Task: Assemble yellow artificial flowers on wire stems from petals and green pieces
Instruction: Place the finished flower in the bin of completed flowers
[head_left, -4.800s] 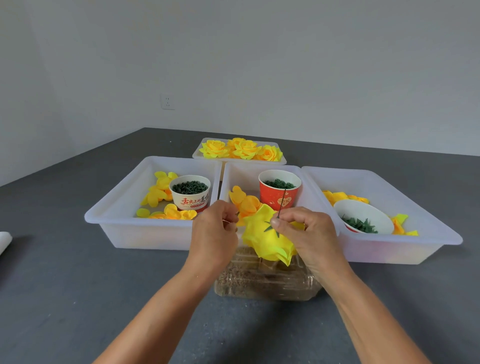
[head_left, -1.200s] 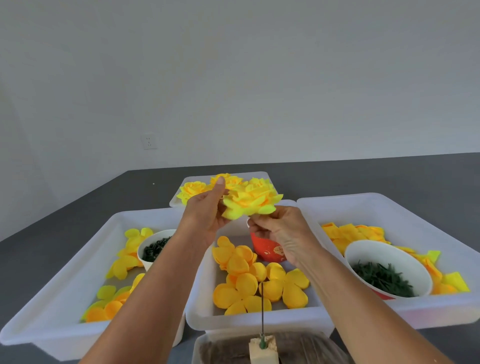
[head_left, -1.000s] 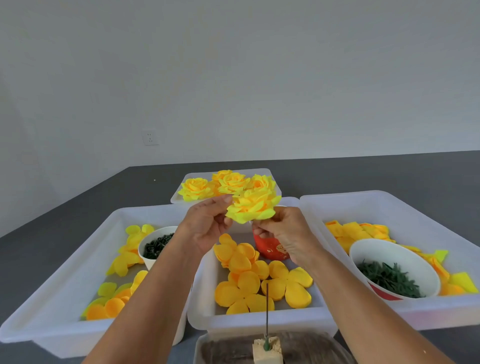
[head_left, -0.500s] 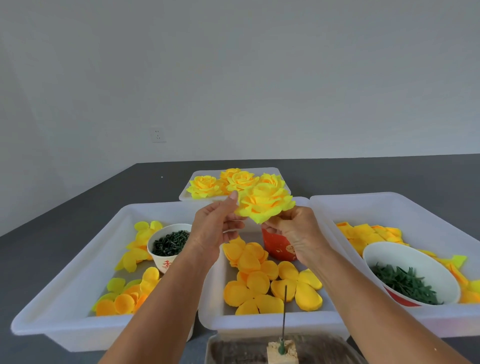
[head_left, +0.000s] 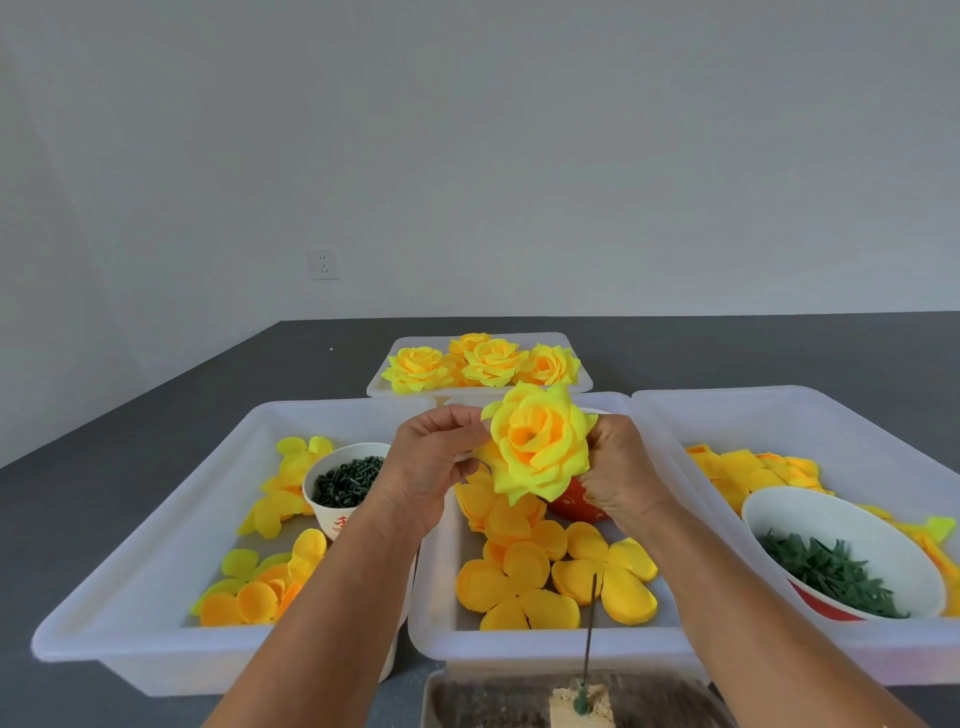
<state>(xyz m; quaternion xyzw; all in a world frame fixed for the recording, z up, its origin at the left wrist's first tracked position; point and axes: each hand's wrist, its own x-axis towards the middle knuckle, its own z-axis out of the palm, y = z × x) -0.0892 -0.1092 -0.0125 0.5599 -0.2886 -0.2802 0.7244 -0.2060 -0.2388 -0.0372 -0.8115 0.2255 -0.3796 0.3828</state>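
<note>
A finished yellow flower (head_left: 540, 441) is held up between both hands above the middle tray, its face tilted toward the camera. My left hand (head_left: 431, 462) pinches its left petals with curled fingers. My right hand (head_left: 618, 473) grips it from the right and behind. Loose orange-yellow petals (head_left: 524, 571) lie in the middle tray (head_left: 431, 623). A thin wire stem (head_left: 589, 629) stands upright in a tan block (head_left: 582, 709) at the bottom.
The left tray (head_left: 156, 519) holds petals and a white cup of dark green pieces (head_left: 348, 478). The right tray (head_left: 831, 415) holds petals and a bowl of green pieces (head_left: 831, 571). A far tray (head_left: 582, 384) holds finished flowers (head_left: 483, 361). A red cup (head_left: 576, 506) stands behind my hands.
The flower has been tipped from side-on to face the camera and lowered slightly. Both hands keep hold of it.
</note>
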